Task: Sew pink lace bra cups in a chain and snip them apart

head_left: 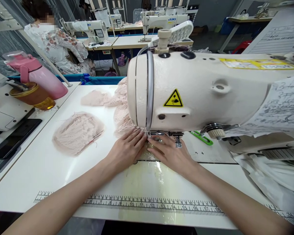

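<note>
A cream sewing machine [201, 88] fills the right half of the view, its presser foot [178, 141] down near my fingers. My left hand [127, 148] lies flat on the table with fingers stretched toward the needle area, pressing pale pink lace fabric [123, 122] that runs under the machine head. My right hand [170, 153] lies flat beside it, fingers extended just in front of the presser foot. Neither hand grips anything. A separate pile of pink lace pieces [75, 132] sits to the left.
A pink bottle [42, 76] and an amber jar [33, 94] stand at the left. A green tool [202, 137] lies right of the foot. A printed ruler [152, 204] runs along the table's front edge. Papers [281, 107] hang over the machine. A person sits at the back left.
</note>
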`<state>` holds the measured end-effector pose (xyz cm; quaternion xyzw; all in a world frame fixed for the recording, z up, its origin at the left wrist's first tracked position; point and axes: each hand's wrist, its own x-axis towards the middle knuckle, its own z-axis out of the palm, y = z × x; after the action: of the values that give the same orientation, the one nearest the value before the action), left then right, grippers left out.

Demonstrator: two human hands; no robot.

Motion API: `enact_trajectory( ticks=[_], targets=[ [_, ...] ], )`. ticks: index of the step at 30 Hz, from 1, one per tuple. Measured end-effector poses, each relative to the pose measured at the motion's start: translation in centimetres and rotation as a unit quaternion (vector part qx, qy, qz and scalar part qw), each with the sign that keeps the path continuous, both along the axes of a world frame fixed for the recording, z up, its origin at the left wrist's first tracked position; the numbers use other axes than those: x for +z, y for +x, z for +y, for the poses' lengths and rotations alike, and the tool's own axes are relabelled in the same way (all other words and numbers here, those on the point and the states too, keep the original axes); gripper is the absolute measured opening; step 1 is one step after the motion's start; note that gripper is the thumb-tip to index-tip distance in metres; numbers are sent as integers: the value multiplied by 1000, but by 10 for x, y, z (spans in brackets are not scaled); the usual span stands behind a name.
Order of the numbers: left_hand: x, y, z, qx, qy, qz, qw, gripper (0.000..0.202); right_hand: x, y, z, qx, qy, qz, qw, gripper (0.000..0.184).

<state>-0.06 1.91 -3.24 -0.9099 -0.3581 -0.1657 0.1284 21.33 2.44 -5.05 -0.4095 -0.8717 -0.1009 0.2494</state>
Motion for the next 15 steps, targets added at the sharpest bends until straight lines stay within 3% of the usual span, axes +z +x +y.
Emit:
enact_trajectory(
  ticks=[15],
  targets=[
    [-1,4,1,39,-24,10,999,38,-4,-3,0,-35,58,-51,996,39]
  ],
)
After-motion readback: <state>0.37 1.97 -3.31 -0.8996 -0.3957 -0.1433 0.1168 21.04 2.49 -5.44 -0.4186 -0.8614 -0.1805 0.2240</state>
